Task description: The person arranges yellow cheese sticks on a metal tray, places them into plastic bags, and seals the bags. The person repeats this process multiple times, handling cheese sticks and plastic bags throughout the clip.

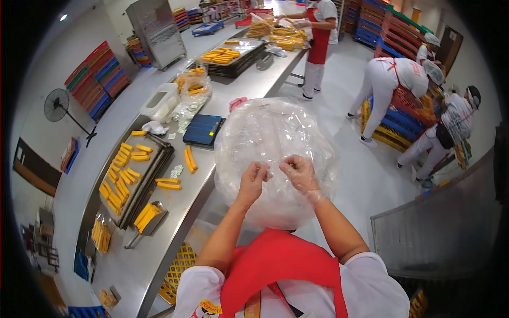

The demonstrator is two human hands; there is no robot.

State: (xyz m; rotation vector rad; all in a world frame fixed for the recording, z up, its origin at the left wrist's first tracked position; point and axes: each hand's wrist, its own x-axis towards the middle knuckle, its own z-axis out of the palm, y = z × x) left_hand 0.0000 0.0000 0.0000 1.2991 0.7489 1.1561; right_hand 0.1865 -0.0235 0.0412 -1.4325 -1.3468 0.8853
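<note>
In front of me sits a big round heap of clear plastic bags (249, 132). Over its near half, my left hand (255, 178) has its fingers pinched on a fold of clear plastic. Close to its right, my right hand (300, 174), in a thin see-through glove, pinches the plastic as well. A small gap separates the two hands. Just left of the heap, a blue scale (203, 130) rests on the steel table (175, 209). Yellow sticks (190, 159) and small packets (176, 171) lie near the scale.
Along the table stand a tray of yellow sticks (121, 183), a metal scoop (154, 219) holding sticks, a clear tub (160, 100) and a farther tray stack (230, 61). Co-workers (321, 37) stand beyond and bend over crates (397, 119) at right. A metal panel (429, 222) is near right.
</note>
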